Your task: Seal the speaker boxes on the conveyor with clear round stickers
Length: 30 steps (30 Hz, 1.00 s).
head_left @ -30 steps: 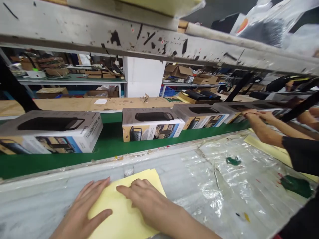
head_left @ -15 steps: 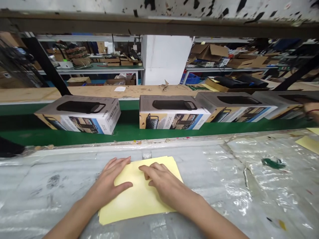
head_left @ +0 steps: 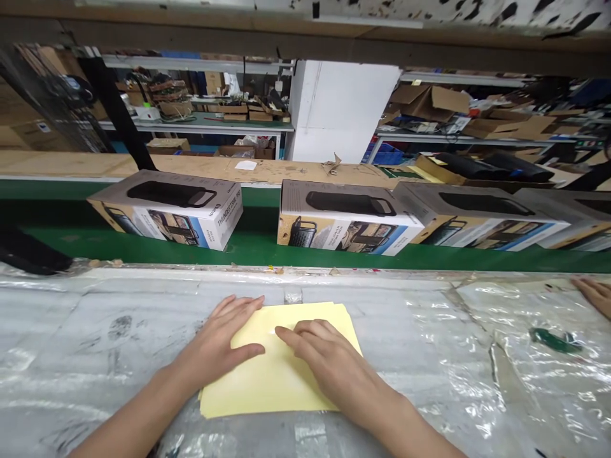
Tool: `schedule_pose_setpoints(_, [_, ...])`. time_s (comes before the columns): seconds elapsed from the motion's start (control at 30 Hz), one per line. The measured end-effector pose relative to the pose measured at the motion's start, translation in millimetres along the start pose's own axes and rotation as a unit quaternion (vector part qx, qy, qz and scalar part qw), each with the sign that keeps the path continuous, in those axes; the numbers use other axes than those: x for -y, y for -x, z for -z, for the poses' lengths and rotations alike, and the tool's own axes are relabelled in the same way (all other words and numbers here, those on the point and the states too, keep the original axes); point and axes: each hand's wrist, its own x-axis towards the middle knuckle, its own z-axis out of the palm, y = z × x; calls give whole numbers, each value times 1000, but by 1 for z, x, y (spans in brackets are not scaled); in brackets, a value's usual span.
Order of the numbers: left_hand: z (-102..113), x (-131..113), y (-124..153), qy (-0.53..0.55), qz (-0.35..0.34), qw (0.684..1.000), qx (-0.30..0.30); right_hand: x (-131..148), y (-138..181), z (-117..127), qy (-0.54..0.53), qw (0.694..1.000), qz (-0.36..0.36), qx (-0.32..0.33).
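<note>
A small stack of pale yellow paper sheets (head_left: 267, 388) lies on the plastic-covered table, its edges slightly out of line. My left hand (head_left: 229, 337) rests flat over the left edge of the sheets, fingers stretched out and thumb spread onto the paper. On the right part of the stack lies my right hand (head_left: 324, 356). Its index finger points left with the tip on the paper near a small white spot; the other fingers are curled in and pressed together. Whatever may be under those fingers is hidden.
Several printed cartons (head_left: 348, 219) stand along the green strip (head_left: 258, 245) beyond the table. Another person's hand (head_left: 594, 296) rests at the right edge. A green tape-like piece (head_left: 556, 339) lies on the plastic. A dark post (head_left: 119, 114) and overhead beam (head_left: 305, 48) frame the view.
The view has swung left, so everything sits further right. The other person's hand has gone from the far right carton down to the table. My hands keep nearly the same pose on the paper.
</note>
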Motion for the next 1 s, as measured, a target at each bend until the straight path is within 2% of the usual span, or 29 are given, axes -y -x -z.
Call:
schedule_pose_setpoints(0.13, [3, -4, 0, -47, -54, 997, -30, -7, 0, -7, -104, 991, -77, -17])
schedule_pose_setpoints(0.27, [10, -14, -5, -72, -113, 990, -54, -15, 3, -11, -234, 965, -112, -46])
schedule_pose_setpoints(0.37, [13, -23, -9, -69, -140, 986, -63, -19, 4, -6, -372, 912, -148, -93])
schedule_pose_setpoints(0.5, [19, -30, -9, -90, -163, 981, -47, -23, 5, 18, -509, 819, -162, -207])
schedule_pose_setpoints(0.57, [25, -30, -12, -71, -173, 982, -12, -25, 4, 35, -522, 799, -155, -256])
schedule_pose_setpoints(0.63, [35, -27, -26, -21, -170, 985, 35, -28, 2, 52, -508, 800, -144, -285])
schedule_pose_setpoints(0.7, [45, -19, -54, 46, -122, 991, 29, -34, -3, 67, -484, 814, -133, -292])
schedule_pose_setpoints(0.73, [50, -13, -75, 81, -82, 993, -9, -38, -8, 74, -474, 821, -126, -292])
schedule_pose_setpoints(0.8, [60, -2, -123, 157, 30, 978, -137, -48, -25, 88, -459, 831, -111, -294])
schedule_pose_setpoints(0.87, [65, 8, -173, 254, 164, 924, -234, -59, -49, 102, -453, 835, -104, -294])
schedule_pose_setpoints(0.9, [66, 13, -196, 316, 221, 889, -249, -66, -64, 108, -449, 838, -102, -293])
schedule_pose_setpoints(0.93, [65, 16, -215, 385, 249, 853, -247, -74, -81, 113, -444, 841, -102, -291])
schedule_pose_setpoints(1.0, [58, 22, -242, 502, 245, 799, -222, -92, -117, 120, -427, 853, -97, -286])
